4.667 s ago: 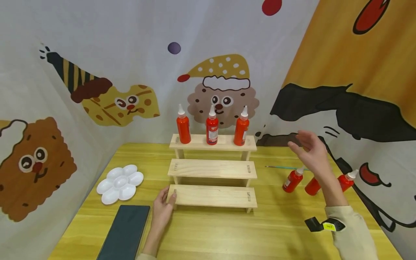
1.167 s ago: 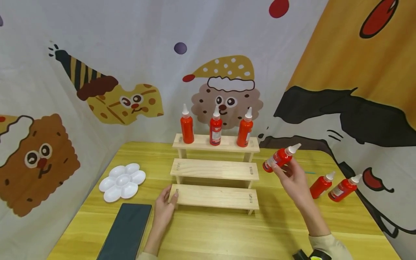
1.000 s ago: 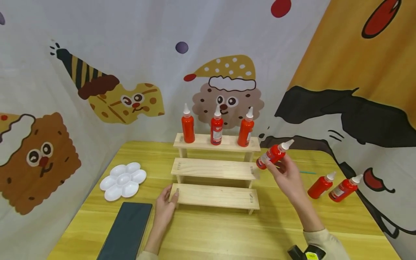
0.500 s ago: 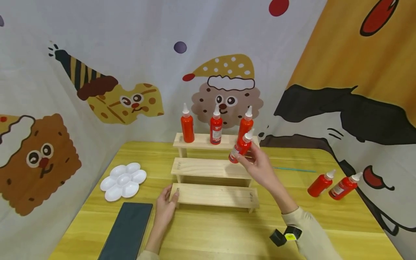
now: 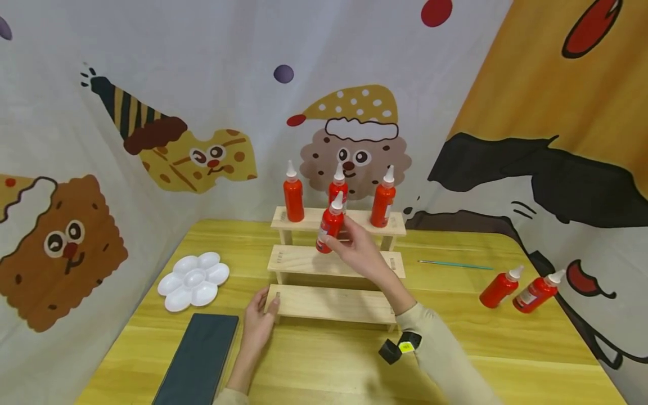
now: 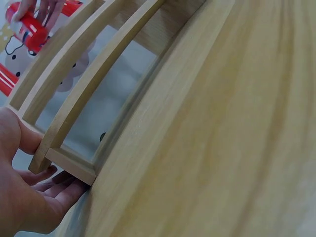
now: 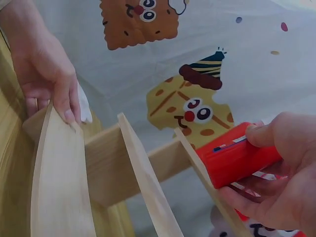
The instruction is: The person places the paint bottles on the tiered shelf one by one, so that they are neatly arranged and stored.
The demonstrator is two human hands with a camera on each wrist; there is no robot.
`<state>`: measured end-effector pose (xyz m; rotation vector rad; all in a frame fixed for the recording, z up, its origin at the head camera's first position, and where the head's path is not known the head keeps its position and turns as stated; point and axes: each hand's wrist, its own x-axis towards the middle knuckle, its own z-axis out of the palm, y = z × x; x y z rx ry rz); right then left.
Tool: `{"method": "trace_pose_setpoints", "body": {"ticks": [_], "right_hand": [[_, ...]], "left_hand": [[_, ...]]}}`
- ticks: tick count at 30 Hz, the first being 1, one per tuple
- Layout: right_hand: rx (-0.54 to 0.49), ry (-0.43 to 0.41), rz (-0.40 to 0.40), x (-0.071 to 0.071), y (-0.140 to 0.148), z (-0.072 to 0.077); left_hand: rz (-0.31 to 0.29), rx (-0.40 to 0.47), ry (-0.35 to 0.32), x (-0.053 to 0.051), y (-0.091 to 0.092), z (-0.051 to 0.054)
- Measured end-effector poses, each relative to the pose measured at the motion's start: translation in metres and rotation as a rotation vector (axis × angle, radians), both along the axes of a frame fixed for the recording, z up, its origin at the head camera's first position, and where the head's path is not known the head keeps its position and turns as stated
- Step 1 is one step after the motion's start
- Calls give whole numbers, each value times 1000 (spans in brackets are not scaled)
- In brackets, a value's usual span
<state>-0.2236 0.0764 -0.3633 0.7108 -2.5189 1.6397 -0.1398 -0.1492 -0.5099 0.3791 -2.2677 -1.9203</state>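
Observation:
My right hand (image 5: pixel 361 252) holds a red paint bottle (image 5: pixel 329 230) with a white nozzle, slightly tilted, above the middle shelf of a three-step wooden rack (image 5: pixel 334 304). In the right wrist view the thumb and fingers wrap round that bottle (image 7: pixel 237 160). My left hand (image 5: pixel 258 323) grips the left end of the bottom shelf; the left wrist view has its thumb above the board and its fingers beneath. Three similar bottles stand on the top shelf: a left one (image 5: pixel 293 198), a middle one (image 5: pixel 337 188) partly hidden by the held bottle, and a right one (image 5: pixel 383 203).
Two more red bottles, one nearer (image 5: pixel 498 288) and one farther right (image 5: pixel 536 292), are on the table's right side. A thin teal paintbrush (image 5: pixel 458 265) lies behind them. On the left are a white flower-shaped palette (image 5: pixel 194 279) and a dark flat rectangular thing (image 5: pixel 199 360).
My right hand has picked up one bottle from the right-hand group and carried it left to above the rack's middle shelf. The left hand has kept its grip on the rack.

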Motion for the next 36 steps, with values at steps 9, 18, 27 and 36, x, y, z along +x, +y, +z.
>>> {"method": "trace_pose_setpoints", "body": {"ticks": [9, 18, 27, 36], "right_hand": [[16, -49, 53, -11, -33, -9], [54, -55, 105, -15, -57, -21], [66, -65, 148, -18, -75, -31], [68, -57, 124, -15, -75, -35]], "left_hand": [[-6, 1, 2, 1, -2, 1], [7, 21, -6, 0, 0, -3], [8, 25, 12, 1, -1, -4], [-7, 28, 15, 0, -1, -1]]}}
